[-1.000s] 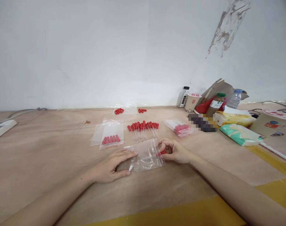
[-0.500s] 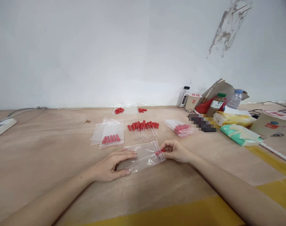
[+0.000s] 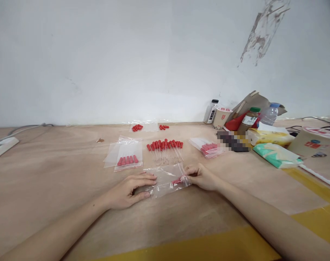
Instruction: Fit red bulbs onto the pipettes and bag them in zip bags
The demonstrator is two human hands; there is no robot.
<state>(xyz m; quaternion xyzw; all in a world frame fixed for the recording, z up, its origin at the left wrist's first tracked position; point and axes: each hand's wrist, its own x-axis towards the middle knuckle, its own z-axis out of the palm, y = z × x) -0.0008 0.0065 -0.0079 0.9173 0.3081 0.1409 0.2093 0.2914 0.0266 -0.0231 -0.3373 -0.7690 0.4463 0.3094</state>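
Note:
A clear zip bag lies flat on the table between my hands, its mouth facing right. Inside it, near the mouth, is a glass dropper with a red rubber bulb; its thin tube is hard to make out through the plastic. My left hand rests on the bag's left end, thumb and fingers spread apart. At the mouth, the fingers of my right hand are pinched together at the bulb's end, partly behind the plastic. Just beyond the bag lies a row of red-bulbed droppers, tubes toward me.
A bag with red bulbs lies left of the row, another bag with red bulbs right of it. Loose red bulbs sit by the wall. Bottles, a paper cup and tissue packs stand at right; a power strip at left.
The dropper has slid left, deeper into the bag, so its red bulb now lies inside the mouth. My right hand has followed slightly left. My left hand has stayed nearly still.

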